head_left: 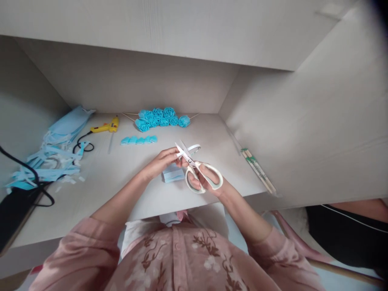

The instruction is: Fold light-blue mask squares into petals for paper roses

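My right hand [202, 173] is closed around the cream-handled scissors [190, 161], fingers through the loops. The scissor blades are spread apart and point up and left. My left hand [166, 158] pinches a narrow white strip [181, 154] right at the blades. A curled end of white strip stands out behind the blades on the right. Beneath my hands a folded piece of blue mask fabric [173, 174] lies on the table, partly covered by my fingers. Just beyond my left hand is a row of blue scalloped fabric pieces [138, 140].
Several blue fabric roses [163, 118] on sticks lie at the back wall. Left of them is a yellow glue gun [106, 126] with a black cord. Blue face masks [68, 125] and cut scraps [45, 171] pile up at far left. Wrapped wooden sticks [257, 170] lie along the right wall.
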`<state>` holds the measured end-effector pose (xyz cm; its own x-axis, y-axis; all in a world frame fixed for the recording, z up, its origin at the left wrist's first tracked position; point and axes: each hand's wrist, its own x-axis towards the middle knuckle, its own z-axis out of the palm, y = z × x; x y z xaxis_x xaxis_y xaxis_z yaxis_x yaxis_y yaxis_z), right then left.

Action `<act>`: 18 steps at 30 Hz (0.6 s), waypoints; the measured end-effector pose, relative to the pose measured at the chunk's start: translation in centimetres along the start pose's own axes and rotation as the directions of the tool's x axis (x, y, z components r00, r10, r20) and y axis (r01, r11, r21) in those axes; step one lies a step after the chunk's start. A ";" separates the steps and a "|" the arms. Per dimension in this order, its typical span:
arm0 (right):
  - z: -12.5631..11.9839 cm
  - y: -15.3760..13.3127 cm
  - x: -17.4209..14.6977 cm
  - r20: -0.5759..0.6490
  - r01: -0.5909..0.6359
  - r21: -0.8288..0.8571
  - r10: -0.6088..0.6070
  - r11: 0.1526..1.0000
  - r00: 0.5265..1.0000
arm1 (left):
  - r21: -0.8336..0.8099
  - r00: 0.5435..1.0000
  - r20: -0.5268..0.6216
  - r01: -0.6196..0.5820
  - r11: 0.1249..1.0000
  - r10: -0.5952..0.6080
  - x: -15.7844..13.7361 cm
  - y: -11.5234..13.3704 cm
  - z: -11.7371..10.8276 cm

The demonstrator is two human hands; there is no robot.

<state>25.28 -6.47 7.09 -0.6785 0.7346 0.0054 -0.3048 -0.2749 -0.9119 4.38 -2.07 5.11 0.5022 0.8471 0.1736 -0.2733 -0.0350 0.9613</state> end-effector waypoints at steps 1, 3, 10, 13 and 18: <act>0.0 -0.1 -0.1 -0.009 -0.013 0.034 0.013 0.999 1.000 | -0.024 1.000 0.019 -0.007 1.000 0.007 0.0 0.1 0.0; 0.2 -0.3 -0.3 -0.036 -0.032 0.095 0.035 0.995 0.999 | -0.047 0.999 0.036 -0.012 0.999 0.014 0.0 0.3 0.2; 0.7 0.2 -0.8 -0.035 -0.061 0.153 0.067 0.986 0.997 | 0.228 0.991 -0.119 -0.030 0.973 0.059 -0.3 0.9 0.9; 0.9 0.6 -0.9 -0.049 -0.061 0.149 0.069 0.987 0.996 | 0.267 0.996 -0.088 -0.009 0.964 0.034 -0.4 1.2 1.2; 2.3 1.0 -1.3 0.034 -0.123 0.069 0.121 0.990 0.992 | 0.145 0.981 -0.183 0.087 0.986 -0.059 -0.3 1.0 1.6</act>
<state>24.31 -9.11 7.10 -0.7330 0.6742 -0.0907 -0.2647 -0.4055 -0.8749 5.26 -3.14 6.32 0.3586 0.9306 0.0739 -0.1072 -0.0376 0.9935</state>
